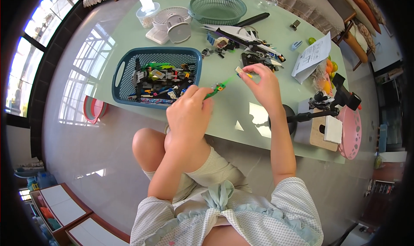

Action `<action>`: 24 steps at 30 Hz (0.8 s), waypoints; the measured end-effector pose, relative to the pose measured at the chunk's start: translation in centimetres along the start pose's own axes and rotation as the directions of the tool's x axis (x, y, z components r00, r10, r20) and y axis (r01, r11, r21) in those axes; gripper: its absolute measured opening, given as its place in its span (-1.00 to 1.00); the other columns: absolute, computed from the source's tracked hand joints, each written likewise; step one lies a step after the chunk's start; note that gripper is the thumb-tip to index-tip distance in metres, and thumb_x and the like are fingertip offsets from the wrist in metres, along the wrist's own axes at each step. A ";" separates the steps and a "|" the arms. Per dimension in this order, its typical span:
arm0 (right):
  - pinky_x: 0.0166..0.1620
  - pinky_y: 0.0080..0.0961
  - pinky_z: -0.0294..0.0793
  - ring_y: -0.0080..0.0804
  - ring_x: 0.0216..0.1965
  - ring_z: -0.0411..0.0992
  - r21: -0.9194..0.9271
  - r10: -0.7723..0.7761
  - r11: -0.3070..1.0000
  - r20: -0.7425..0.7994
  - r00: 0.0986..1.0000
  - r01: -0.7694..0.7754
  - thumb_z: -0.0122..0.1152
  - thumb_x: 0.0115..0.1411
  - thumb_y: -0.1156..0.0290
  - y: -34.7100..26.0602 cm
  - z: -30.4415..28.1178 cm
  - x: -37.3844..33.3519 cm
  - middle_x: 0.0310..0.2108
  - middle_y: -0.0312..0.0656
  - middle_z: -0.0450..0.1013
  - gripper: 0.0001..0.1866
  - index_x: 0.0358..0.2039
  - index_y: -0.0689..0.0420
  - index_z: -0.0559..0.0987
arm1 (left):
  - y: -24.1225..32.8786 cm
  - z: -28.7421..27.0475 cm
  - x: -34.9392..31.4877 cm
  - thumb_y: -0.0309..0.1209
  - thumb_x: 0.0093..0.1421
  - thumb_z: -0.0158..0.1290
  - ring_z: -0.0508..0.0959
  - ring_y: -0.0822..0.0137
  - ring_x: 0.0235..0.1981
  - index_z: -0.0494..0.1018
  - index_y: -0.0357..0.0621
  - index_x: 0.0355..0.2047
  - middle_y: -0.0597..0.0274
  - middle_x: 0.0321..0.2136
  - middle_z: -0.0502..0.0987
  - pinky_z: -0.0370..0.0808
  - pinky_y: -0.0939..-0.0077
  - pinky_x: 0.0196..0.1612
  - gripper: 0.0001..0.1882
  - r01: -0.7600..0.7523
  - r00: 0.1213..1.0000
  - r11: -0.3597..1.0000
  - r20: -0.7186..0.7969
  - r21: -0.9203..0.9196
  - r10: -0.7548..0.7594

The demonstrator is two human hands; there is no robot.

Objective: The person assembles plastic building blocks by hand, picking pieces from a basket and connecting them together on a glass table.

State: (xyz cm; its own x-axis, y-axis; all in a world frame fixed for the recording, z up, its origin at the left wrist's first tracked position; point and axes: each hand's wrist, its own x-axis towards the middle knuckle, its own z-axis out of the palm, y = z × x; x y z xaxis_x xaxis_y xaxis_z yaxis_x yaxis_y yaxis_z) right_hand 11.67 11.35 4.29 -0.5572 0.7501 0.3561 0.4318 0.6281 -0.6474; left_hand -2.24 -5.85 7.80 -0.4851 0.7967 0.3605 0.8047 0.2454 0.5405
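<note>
My left hand (188,111) is closed around a green toy-brick piece (219,87), which sticks out past the fingertips with a translucent green blade-like tip and a bit of orange. My right hand (262,85) pinches a small pale brick piece (238,70) just beyond that tip; a spot of yellow shows by its fingers. The two pieces look close, but whether they touch I cannot tell. Left of my left hand stands a blue basket (117,94) holding many mixed toy bricks (161,76). Beyond my right hand lies a loose heap of dark, white and grey brick parts (254,47).
On the pale green glass table (233,116) are a green basket (217,22), a small white fan (172,19), a tissue holder (148,16), a paper sheet (312,56) beside fruit, and a black stand (307,116). A pink basket (350,131) is at the right edge.
</note>
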 end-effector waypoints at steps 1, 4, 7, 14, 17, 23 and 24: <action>-0.16 -0.37 0.41 -0.24 -0.21 0.45 0.003 -0.006 1.000 0.003 1.000 0.006 0.30 0.10 0.20 -0.8 0.2 0.0 -0.32 -0.22 0.51 -0.74 -0.36 0.14 0.62 | -0.6 -0.5 0.0 -0.43 0.02 0.18 0.57 0.24 -0.46 0.58 0.07 -0.35 0.38 -0.47 0.49 0.46 0.35 -0.44 -0.85 0.022 1.000 0.999 -0.014 0.024 -0.022; -0.15 -0.37 0.41 -0.23 -0.21 0.45 0.044 -0.046 0.998 0.047 0.998 0.044 0.30 0.10 0.19 -3.2 0.9 0.2 -0.32 -0.20 0.51 -0.74 -0.36 0.14 0.61 | -2.3 -1.7 0.3 -0.40 0.02 0.20 0.56 0.22 -0.48 0.58 0.10 -0.35 0.39 -0.46 0.51 0.44 0.37 -0.45 -0.85 0.080 0.996 0.996 -0.041 0.050 -0.078; -0.15 -0.37 0.41 -0.22 -0.21 0.44 0.086 -0.084 0.993 0.066 0.994 0.078 0.30 0.10 0.19 -4.8 2.0 0.6 -0.32 -0.20 0.51 -0.73 -0.37 0.14 0.61 | -3.9 -3.1 1.3 -0.40 0.04 0.19 0.55 0.21 -0.49 0.59 0.07 -0.35 0.39 -0.46 0.52 0.43 0.38 -0.45 -0.87 0.081 0.995 0.996 -0.052 0.033 -0.080; -0.12 -0.35 0.41 -0.23 -0.19 0.44 0.083 -0.180 0.981 0.035 0.983 0.176 0.32 0.08 0.20 -6.6 5.0 2.6 -0.30 -0.24 0.49 -0.76 -0.38 0.12 0.62 | -8.2 -4.4 5.6 -0.42 0.06 0.15 0.57 0.16 -0.40 0.59 0.03 -0.34 0.34 -0.41 0.56 0.46 0.32 -0.35 -0.87 0.009 0.999 0.999 -0.045 0.046 -0.007; -0.11 -0.34 0.41 -0.24 -0.17 0.44 0.064 -0.212 0.975 0.003 0.977 0.211 0.34 0.05 0.22 -7.1 6.0 3.5 -0.26 -0.25 0.48 -0.77 -0.40 0.11 0.62 | -9.8 -5.3 8.7 -0.45 0.06 0.12 0.57 0.13 -0.32 0.58 0.01 -0.34 0.31 -0.38 0.56 0.47 0.27 -0.30 -0.86 -0.066 0.998 0.994 0.026 0.085 0.064; -0.07 -0.34 0.40 -0.26 -0.11 0.42 -0.042 -0.241 0.970 0.009 0.970 0.241 0.37 0.02 0.24 -7.7 7.6 4.9 -0.20 -0.25 0.47 -0.79 -0.40 0.09 0.63 | -11.6 -4.4 12.3 -0.46 0.04 0.12 0.55 0.12 -0.25 0.55 -0.04 -0.32 0.26 -0.31 0.56 0.47 0.25 -0.19 -0.84 -0.249 0.950 0.957 0.230 0.151 0.211; -0.06 -0.34 0.39 -0.26 -0.09 0.41 -0.083 -0.254 0.963 0.016 0.967 0.255 0.37 0.01 0.24 -7.7 7.9 5.1 -0.19 -0.25 0.46 -0.79 -0.40 0.08 0.64 | -11.9 -4.1 12.5 -0.46 0.04 0.12 0.55 0.12 -0.25 0.55 -0.04 -0.32 0.26 -0.31 0.56 0.47 0.25 -0.19 -0.84 -0.248 0.950 0.957 0.231 0.150 0.210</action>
State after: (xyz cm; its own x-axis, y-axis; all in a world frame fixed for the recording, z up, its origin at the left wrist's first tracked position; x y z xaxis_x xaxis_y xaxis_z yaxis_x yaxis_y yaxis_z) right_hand -0.06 8.70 5.77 -0.6603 0.5622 0.4980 0.3330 0.8135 -0.4768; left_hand -19.29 -1.08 8.95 -0.2125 0.9360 0.2807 0.9419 0.1198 0.3137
